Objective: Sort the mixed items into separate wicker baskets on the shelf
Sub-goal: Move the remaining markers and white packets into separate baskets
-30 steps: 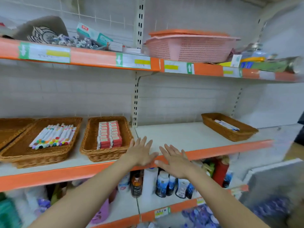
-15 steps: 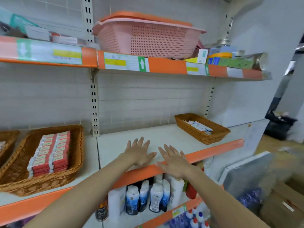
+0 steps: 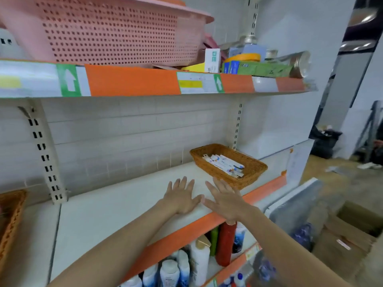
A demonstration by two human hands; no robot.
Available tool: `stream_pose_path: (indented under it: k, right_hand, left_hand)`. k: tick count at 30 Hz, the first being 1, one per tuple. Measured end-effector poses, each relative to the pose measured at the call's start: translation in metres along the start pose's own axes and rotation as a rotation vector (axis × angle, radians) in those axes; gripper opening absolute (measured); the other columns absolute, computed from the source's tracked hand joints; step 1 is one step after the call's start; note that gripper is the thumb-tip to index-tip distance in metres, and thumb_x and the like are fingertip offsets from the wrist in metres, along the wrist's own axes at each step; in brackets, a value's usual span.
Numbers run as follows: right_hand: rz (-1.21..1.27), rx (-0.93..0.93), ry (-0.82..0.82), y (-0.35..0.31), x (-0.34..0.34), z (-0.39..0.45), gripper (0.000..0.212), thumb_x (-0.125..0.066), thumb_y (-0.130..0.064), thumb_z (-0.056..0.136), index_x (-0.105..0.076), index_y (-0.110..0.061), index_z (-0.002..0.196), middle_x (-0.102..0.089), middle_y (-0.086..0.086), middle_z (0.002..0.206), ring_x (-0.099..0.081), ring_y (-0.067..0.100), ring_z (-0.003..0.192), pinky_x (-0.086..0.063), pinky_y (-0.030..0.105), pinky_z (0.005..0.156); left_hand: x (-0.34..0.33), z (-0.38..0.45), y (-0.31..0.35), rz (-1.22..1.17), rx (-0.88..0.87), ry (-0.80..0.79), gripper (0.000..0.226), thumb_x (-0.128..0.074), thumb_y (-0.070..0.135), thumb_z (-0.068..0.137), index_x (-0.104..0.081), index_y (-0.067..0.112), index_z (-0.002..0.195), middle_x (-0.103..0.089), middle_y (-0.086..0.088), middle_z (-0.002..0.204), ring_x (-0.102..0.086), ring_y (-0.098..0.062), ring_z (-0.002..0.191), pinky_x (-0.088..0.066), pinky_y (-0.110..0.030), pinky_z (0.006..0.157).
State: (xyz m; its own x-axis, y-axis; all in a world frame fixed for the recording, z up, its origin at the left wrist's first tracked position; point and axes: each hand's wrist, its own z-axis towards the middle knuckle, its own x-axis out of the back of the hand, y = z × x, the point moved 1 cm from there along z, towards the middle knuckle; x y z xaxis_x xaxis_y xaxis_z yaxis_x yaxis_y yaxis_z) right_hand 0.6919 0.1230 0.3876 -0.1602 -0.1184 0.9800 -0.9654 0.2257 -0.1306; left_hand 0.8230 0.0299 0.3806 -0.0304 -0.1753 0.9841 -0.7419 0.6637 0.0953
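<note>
Brown wicker basket (image 3: 229, 165) of white pens sits at the shelf's right end; the left hand (image 3: 180, 197) and right hand (image 3: 224, 198) lie flat, fingers spread, holding nothing, probably finished.

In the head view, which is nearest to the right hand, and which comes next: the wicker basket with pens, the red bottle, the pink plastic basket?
From the right hand:
1. Red bottle, directly below it on the lower shelf.
2. Wicker basket with pens, up and right on the same shelf.
3. Pink plastic basket, on the top shelf, upper left.
</note>
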Motion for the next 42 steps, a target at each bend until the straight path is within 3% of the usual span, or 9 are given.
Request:
stream_pose_path:
  k: [6, 11, 16, 25, 30, 36, 42]
  right_hand:
    - [-0.020, 0.051, 0.049, 0.064, 0.012, 0.022, 0.068, -0.020, -0.058, 0.099, 0.008, -0.028, 0.154, 0.020, -0.001, 0.160, 0.019, 0.020, 0.147, 0.008, 0.048, 0.117]
    - [-0.034, 0.093, 0.036, 0.118, 0.026, 0.039, 0.070, -0.021, -0.059, 0.099, 0.005, -0.027, 0.155, 0.016, 0.000, 0.161, 0.014, 0.019, 0.148, 0.006, 0.044, 0.118]
    - [-0.029, 0.151, 0.022, 0.161, 0.032, 0.052, 0.068, -0.023, -0.058, 0.099, 0.004, -0.030, 0.154, 0.014, -0.002, 0.161, 0.015, 0.020, 0.148, 0.006, 0.044, 0.118]
    - [-0.001, 0.229, -0.010, 0.189, 0.046, 0.107, 0.066, -0.019, -0.058, 0.100, 0.003, -0.028, 0.155, 0.014, -0.002, 0.161, 0.015, 0.019, 0.148, 0.005, 0.041, 0.119]
    - [0.008, 0.245, -0.039, 0.195, 0.052, 0.149, 0.067, -0.020, -0.058, 0.100, 0.002, -0.027, 0.155, 0.011, 0.002, 0.162, 0.009, 0.021, 0.149, 0.000, 0.039, 0.119]
    - [0.031, 0.309, -0.038, 0.193, 0.054, 0.189, 0.063, -0.030, -0.046, 0.102, -0.011, -0.018, 0.155, -0.016, 0.007, 0.158, -0.014, 0.024, 0.144, -0.019, 0.038, 0.116]
    - [-0.063, 0.331, 0.001, 0.193, 0.051, 0.219, 0.055, -0.044, -0.041, 0.097, -0.036, -0.012, 0.143, -0.036, 0.013, 0.140, -0.031, 0.027, 0.129, -0.031, 0.037, 0.104]
  left_hand:
    - [0.009, 0.047, 0.045, -0.067, 0.027, 0.054, 0.072, -0.016, 0.060, 0.098, 0.003, 0.019, 0.154, 0.012, -0.008, 0.160, 0.009, -0.024, 0.148, 0.005, -0.042, 0.120]
    - [0.019, 0.078, 0.093, -0.128, 0.020, 0.108, 0.070, -0.021, 0.055, 0.100, -0.008, 0.012, 0.153, -0.007, -0.011, 0.161, -0.005, -0.025, 0.148, -0.005, -0.044, 0.119]
    - [0.014, 0.104, 0.126, -0.126, 0.094, 0.128, 0.070, -0.021, 0.054, 0.100, -0.008, 0.010, 0.153, -0.005, -0.014, 0.160, -0.001, -0.027, 0.148, -0.005, -0.041, 0.119]
    - [0.020, 0.163, 0.123, -0.021, 0.194, 0.065, 0.069, -0.015, 0.054, 0.100, -0.011, 0.012, 0.154, -0.006, -0.015, 0.160, -0.006, -0.030, 0.147, -0.008, -0.044, 0.119]
    - [0.018, 0.206, 0.108, -0.053, 0.273, 0.095, 0.068, -0.020, 0.051, 0.101, -0.023, 0.003, 0.149, -0.027, -0.020, 0.152, -0.024, -0.036, 0.140, -0.021, -0.043, 0.115]
    - [0.028, 0.235, 0.105, -0.017, 0.384, 0.148, 0.059, -0.034, 0.042, 0.099, -0.034, 0.002, 0.142, -0.033, -0.019, 0.146, -0.028, -0.033, 0.136, -0.024, -0.043, 0.113]
    - [0.025, 0.250, 0.102, 0.016, 0.475, 0.131, 0.075, -0.047, 0.054, 0.091, -0.033, 0.002, 0.142, -0.036, -0.019, 0.141, -0.036, -0.033, 0.131, -0.028, -0.041, 0.110]
